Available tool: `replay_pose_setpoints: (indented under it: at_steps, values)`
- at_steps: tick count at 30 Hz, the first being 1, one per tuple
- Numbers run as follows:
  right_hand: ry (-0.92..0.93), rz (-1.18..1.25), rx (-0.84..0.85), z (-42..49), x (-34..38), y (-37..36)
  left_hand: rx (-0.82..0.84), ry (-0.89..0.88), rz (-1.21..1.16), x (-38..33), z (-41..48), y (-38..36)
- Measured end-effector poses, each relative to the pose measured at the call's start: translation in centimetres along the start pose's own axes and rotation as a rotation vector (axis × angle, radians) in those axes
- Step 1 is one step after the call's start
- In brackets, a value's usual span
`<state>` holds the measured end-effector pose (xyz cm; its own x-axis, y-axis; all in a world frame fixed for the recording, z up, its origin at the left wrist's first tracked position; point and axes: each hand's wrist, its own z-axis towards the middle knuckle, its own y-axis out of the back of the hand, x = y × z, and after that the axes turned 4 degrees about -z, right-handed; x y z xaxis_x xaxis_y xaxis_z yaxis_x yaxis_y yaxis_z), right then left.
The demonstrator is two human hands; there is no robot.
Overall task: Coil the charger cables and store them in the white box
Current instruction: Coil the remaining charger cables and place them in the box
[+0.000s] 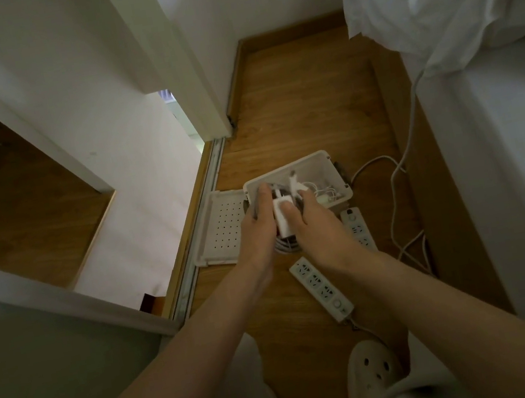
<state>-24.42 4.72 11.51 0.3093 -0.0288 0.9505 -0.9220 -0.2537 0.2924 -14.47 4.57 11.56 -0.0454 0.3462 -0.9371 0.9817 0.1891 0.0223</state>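
Both hands are out over the near edge of the white box (313, 167), which sits open on the wooden floor (291, 107) beside the bed (510, 174). Between them they hold a white charger block (281, 218). The left hand (258, 223) takes it from the left side, its fingers (265, 193) curled forward along the block towards the box, with a grey cord running under the palm. The right hand (315, 224) closes on it from the right, thumb pressed on the block's front face and the other fingers wrapped round behind it. How tightly either hand grips I cannot tell, as both are slightly blurred.

A coiled cable (285, 247) hangs in loops just under the two hands, above the floor and short of the box. Inside the box lie other white plugs and thin cords, in a tangle.

The box's perforated lid (224, 226) lies flat on the floor, touching the box's left side. Two white power strips rest to the right of the hands: the nearer power strip (321, 288) below the right wrist, the farther power strip (358, 228) just beside the box. A loose white cord (373, 159) snakes over the floor between box and bed.
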Motion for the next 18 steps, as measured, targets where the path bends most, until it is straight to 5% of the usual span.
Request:
replay_pose_setpoints:
  at_steps: [10, 18]
  values:
    - [-0.082, -0.083, 0.277, 3.7, -5.2, 1.6, 0.218, -0.005, 0.209, 2.4, 3.3, 0.0]
    - [-0.328, -0.253, 0.252, 8.2, -13.4, -0.2, 0.241, -0.267, 1.171, 9.8, 10.5, 2.3]
